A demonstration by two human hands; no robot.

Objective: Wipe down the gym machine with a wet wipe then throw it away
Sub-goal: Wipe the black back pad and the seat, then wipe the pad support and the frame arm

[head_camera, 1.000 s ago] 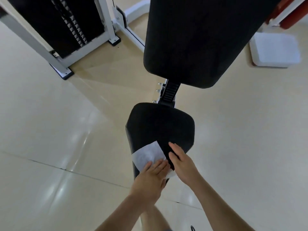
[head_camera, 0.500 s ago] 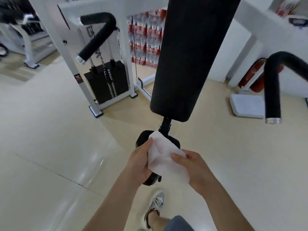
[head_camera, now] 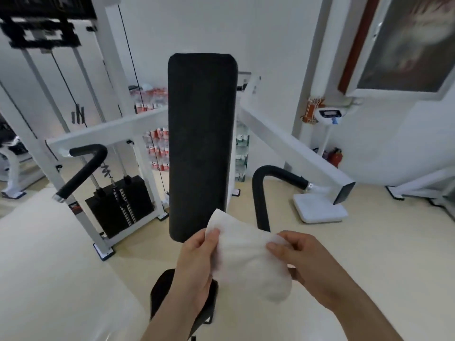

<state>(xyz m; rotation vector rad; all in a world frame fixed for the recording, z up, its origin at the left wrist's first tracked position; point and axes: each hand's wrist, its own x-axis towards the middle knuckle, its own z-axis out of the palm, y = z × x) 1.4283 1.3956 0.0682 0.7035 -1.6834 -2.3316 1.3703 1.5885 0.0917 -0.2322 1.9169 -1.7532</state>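
Observation:
The white wet wipe (head_camera: 248,257) hangs in the air between my two hands, in front of the gym machine. My left hand (head_camera: 197,269) pinches its left edge and my right hand (head_camera: 302,262) pinches its right edge. Behind the wipe stands the machine's tall black back pad (head_camera: 200,143), upright. The black seat pad (head_camera: 160,291) lies below my left hand, mostly hidden by it. Two black padded handles, the left handle (head_camera: 83,171) and the right handle (head_camera: 263,190), stick out on either side from the white frame.
A black weight stack (head_camera: 118,205) in a white frame stands at the left. A white scale base (head_camera: 320,207) sits on the beige floor at the right, with a red fire extinguisher (head_camera: 334,156) behind it. Stacked bottle packs (head_camera: 157,148) line the back wall.
My hands lifted the wipe off the seat pad and now hold it spread in the air. My view rose from the seat to the whole back pad and frame.

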